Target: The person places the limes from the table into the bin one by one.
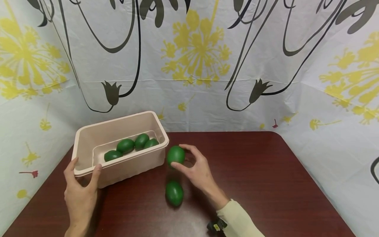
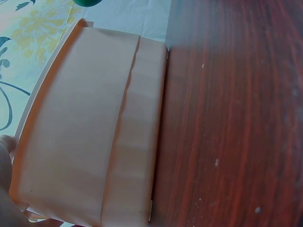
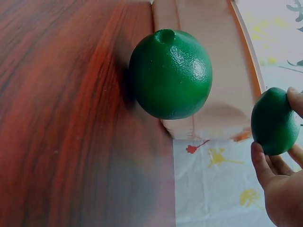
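Note:
A green lime (image 1: 176, 155) is pinched between the thumb and fingers of my right hand (image 1: 196, 171), just off the right end of a beige plastic bin (image 1: 133, 171). The right wrist view shows the held lime (image 3: 273, 122) at its right edge, in the fingertips. Another lime (image 1: 174, 193) lies on the table in front of it. Several limes (image 1: 125, 146) rest inside the bin. My left hand (image 1: 80, 194) grips the bin's near left corner, thumb on the front rim. In the left wrist view the bin's side wall (image 2: 80, 123) fills much of the picture.
The dark red-brown wooden table (image 1: 251, 177) carries the bin at its left. Behind and at both sides hangs a white cloth (image 1: 195, 108) printed with yellow and grey flowers. A small black device (image 1: 217, 226) sits at my right sleeve.

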`<state>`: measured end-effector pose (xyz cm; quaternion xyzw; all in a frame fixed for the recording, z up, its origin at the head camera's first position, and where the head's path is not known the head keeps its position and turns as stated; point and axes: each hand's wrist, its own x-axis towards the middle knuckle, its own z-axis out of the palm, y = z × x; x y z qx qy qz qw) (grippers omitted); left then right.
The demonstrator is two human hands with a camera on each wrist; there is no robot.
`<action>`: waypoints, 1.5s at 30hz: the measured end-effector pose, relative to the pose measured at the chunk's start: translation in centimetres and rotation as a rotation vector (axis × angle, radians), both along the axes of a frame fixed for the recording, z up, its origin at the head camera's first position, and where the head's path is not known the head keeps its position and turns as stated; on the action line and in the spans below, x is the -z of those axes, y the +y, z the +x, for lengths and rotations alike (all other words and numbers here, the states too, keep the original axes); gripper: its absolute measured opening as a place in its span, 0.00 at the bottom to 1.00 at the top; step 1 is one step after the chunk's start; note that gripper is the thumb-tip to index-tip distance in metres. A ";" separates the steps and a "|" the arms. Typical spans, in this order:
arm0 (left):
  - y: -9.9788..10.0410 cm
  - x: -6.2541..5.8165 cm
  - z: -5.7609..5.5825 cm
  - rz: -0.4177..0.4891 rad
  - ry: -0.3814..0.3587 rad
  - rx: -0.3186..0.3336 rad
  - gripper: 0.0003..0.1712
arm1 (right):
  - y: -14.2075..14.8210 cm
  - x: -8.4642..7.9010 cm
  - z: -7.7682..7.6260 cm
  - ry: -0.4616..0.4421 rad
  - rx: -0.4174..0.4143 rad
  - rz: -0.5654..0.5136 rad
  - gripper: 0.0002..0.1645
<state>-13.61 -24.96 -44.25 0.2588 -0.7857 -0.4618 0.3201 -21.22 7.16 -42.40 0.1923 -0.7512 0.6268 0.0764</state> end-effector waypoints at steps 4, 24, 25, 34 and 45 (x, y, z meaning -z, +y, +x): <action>0.0 -0.1 0.0 -0.004 0.002 0.000 0.45 | -0.3 -0.1 -0.1 -0.002 -0.011 -0.019 0.38; 0.0 -0.2 -0.1 0.002 -0.010 0.000 0.46 | -1.1 -0.5 0.0 -0.029 -0.040 -0.054 0.37; 0.1 -0.2 -0.1 0.003 -0.011 0.001 0.46 | -1.1 -0.5 0.0 -0.030 -0.041 -0.057 0.37; 0.1 -0.2 -0.1 0.009 0.000 -0.003 0.45 | -1.8 -0.9 -0.1 -0.002 -0.055 -0.087 0.37; 0.1 -0.3 -0.1 0.015 -0.002 -0.003 0.45 | -2.4 -1.5 -0.2 0.015 -0.077 -0.101 0.37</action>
